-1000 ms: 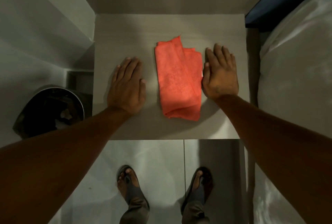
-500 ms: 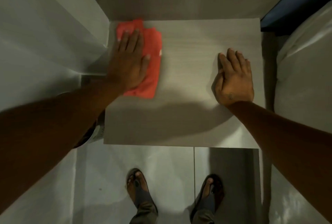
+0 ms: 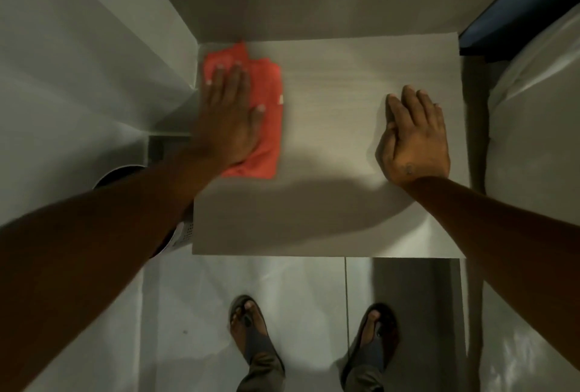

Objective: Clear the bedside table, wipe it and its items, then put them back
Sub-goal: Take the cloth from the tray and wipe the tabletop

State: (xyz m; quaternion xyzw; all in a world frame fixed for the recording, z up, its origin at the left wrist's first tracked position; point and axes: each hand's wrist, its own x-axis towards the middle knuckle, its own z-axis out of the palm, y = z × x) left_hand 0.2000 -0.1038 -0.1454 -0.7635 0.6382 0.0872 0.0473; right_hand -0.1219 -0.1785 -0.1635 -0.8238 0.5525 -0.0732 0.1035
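Observation:
The pale grey bedside table [image 3: 329,212] has one thing on its top: a folded orange-red cloth [image 3: 266,127]. The cloth lies at the far left corner. My left hand [image 3: 230,118] presses flat on the cloth, fingers together and pointing away from me, and covers its left half. My right hand [image 3: 414,137] rests flat on the bare tabletop near the right edge, holding nothing.
A white bed [image 3: 533,140] runs along the right side with a dark headboard [image 3: 514,18] behind it. A round bin [image 3: 125,171] stands on the floor left of the table, partly hidden by my arm. My sandalled feet [image 3: 251,329] stand on pale floor tiles.
My left hand took the cloth from the middle of the table and slid it to the far left corner. My right hand stayed flat on the right side.

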